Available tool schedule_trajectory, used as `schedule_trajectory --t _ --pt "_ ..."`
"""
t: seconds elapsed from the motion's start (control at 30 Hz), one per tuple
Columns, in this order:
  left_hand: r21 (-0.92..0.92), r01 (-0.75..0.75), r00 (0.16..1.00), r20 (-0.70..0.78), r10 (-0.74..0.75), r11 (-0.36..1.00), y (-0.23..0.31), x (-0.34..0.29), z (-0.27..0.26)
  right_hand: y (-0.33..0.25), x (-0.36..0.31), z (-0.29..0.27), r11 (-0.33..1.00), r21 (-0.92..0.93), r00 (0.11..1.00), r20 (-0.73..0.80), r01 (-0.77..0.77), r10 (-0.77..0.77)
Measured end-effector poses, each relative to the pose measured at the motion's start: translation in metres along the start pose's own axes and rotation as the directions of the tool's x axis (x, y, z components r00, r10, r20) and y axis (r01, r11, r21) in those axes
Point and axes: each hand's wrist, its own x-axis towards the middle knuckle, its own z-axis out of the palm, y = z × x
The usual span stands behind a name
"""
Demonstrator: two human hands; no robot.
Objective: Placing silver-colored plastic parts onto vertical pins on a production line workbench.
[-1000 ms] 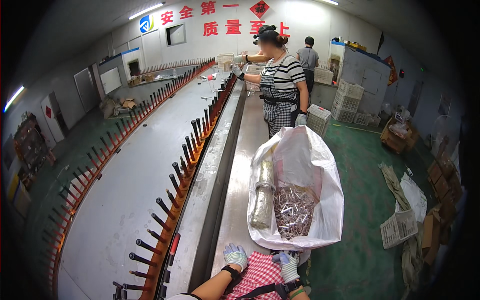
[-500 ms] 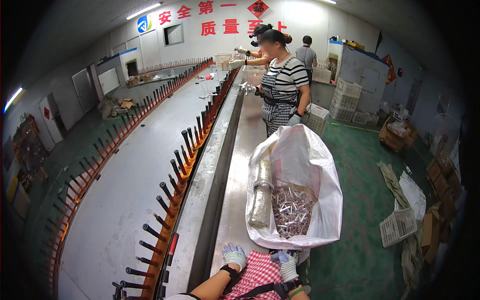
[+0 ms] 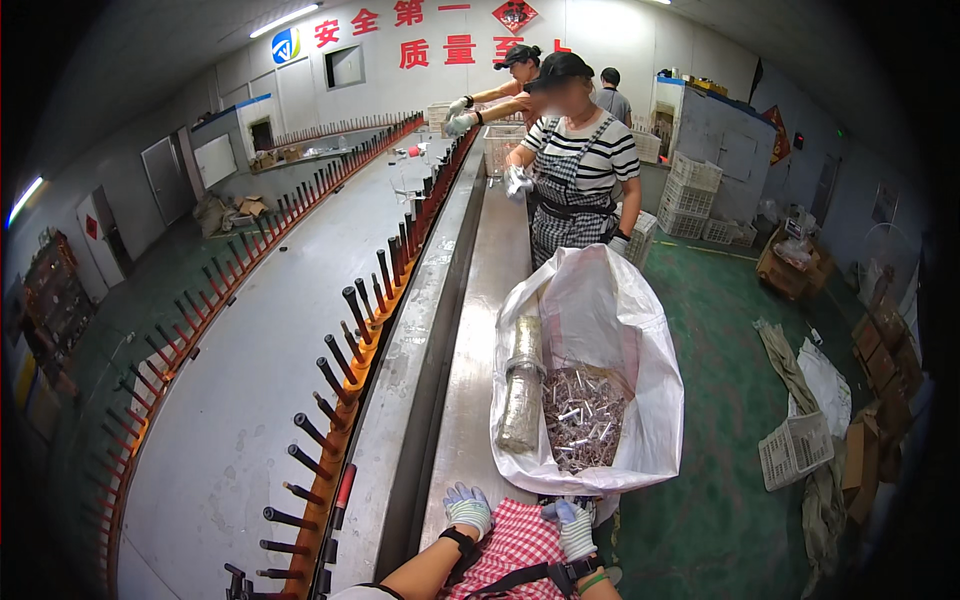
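Note:
My left hand [image 3: 468, 508], in a striped work glove, lies flat on the metal counter [image 3: 455, 440] with its fingers spread. My right hand [image 3: 574, 530], gloved alike, rests by the counter's near edge, just below a large white woven sack [image 3: 655, 440]. Its thumb stands apart from the fingers, and I see nothing held; the fingertips are partly obscured. Inside the open sack are many small clear and silvery pieces [image 3: 585, 415], with a taped, roll-shaped bundle [image 3: 522, 400] along its left side. A red checked cloth [image 3: 515, 545] covers my front between the hands.
Left of the counter runs a line of upright dark-tipped rods [image 3: 335, 380] along a grey table [image 3: 250, 400]. A co-worker in a striped shirt [image 3: 625, 160] stands beyond the sack, others farther back. White crates [image 3: 690, 195] and cardboard boxes [image 3: 860, 465] stand on the right.
The rods have shifted along their line. The nearest co-worker has turned, raising a gloved hand nearer the chest, and the person behind has an arm stretched left. Both my hands stay put.

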Motion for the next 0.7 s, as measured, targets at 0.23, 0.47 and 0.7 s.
schedule_trajectory --t 0.23,0.47,0.7 --pt "0.015 -0.02 0.999 -0.044 0.021 1.0 -0.001 0.001 0.004 0.003 0.001 -0.001 0.999 0.041 0.999 -0.022 -0.025 0.026" --pt "0.001 0.0 1.0 0.023 0.0 1.0 0.004 -0.006 -0.013 -0.006 -0.001 -0.002 1.0 -0.03 1.0 -0.021 -0.001 0.001" --pt "0.007 -0.007 0.998 -0.06 0.007 1.0 0.0 0.0 0.004 -0.004 -0.001 -0.003 1.0 0.024 1.0 -0.007 0.0 0.001"
